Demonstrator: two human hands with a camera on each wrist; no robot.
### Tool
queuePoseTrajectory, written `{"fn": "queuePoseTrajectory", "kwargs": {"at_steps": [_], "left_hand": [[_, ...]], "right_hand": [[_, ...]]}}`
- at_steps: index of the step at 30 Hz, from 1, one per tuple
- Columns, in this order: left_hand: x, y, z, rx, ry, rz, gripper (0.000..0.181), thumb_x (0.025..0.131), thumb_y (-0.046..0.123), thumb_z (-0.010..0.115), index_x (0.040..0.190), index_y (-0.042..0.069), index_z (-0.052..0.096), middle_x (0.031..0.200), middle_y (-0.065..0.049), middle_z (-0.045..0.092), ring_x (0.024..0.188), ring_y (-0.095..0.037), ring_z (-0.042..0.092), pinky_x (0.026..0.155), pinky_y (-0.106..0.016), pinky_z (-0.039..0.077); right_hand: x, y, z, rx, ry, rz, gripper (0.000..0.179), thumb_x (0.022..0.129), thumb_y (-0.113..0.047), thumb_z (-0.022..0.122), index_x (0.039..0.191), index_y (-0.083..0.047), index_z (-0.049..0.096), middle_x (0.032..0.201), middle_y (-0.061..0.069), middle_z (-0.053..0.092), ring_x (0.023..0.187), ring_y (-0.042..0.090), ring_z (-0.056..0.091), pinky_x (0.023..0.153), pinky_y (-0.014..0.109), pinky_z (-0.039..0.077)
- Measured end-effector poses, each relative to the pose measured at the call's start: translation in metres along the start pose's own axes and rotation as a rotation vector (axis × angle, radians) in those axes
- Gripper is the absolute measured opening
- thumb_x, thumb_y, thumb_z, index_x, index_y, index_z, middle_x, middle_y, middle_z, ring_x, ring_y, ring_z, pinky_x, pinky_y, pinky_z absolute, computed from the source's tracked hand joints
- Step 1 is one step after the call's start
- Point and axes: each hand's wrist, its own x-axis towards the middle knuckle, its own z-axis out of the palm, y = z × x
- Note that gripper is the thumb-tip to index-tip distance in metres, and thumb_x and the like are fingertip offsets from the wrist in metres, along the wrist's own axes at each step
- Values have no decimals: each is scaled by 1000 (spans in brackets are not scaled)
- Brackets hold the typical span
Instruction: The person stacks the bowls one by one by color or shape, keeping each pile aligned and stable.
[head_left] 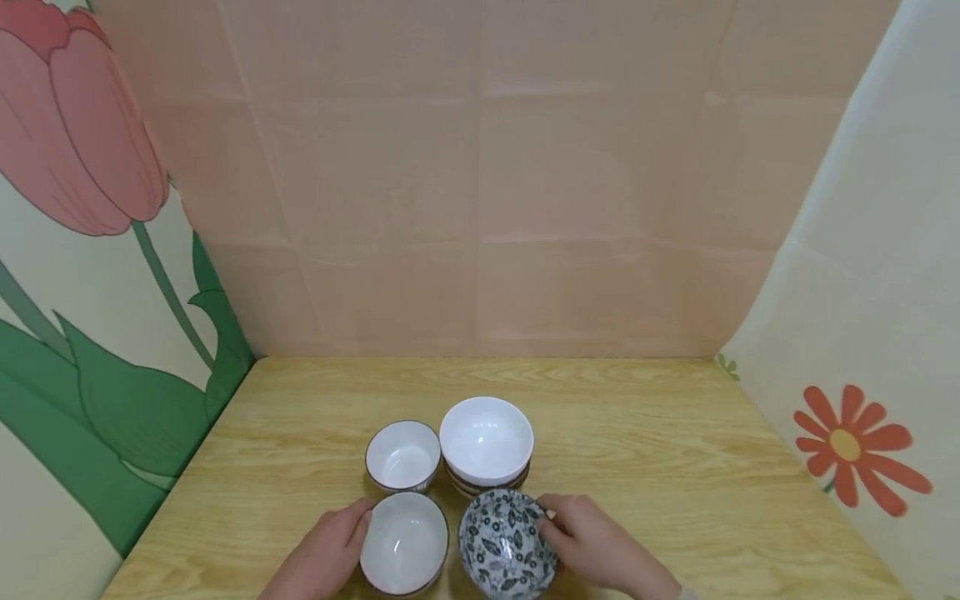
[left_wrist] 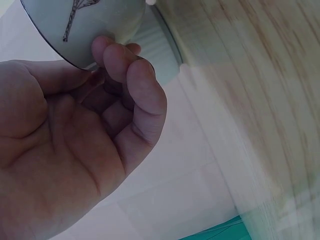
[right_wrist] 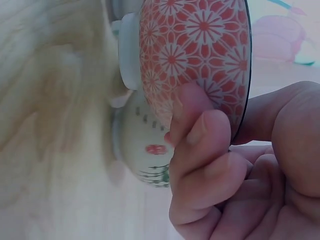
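Your left hand (head_left: 326, 550) is pinching the rim of the dark-rimmed white bowl (head_left: 405, 546), front left of the group on the desk (head_left: 637, 442). Your right hand (head_left: 596, 546) has the leaf-print bowl (head_left: 501, 546) between thumb and curled fingers, just right of that one, and the outside's got red flowers btw. Behind them you've got a smaller white bowl (head_left: 403, 457) and, right beside it, a bowl stack (head_left: 487, 440) topped with plain white.
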Motion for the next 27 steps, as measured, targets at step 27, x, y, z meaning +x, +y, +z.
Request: {"fn": "queuePoseTrajectory", "kwargs": {"at_steps": [27], "left_hand": [[3, -5, -4, -55, -58, -32, 38, 107, 27, 45, 125, -3, 60, 116, -12, 69, 104, -26, 65, 94, -58, 50]], "right_hand": [[24, -63, 29, 108, 79, -179, 25, 101, -9, 53, 124, -6, 64, 65, -8, 63, 49, 3, 57, 42, 24, 50]]}}
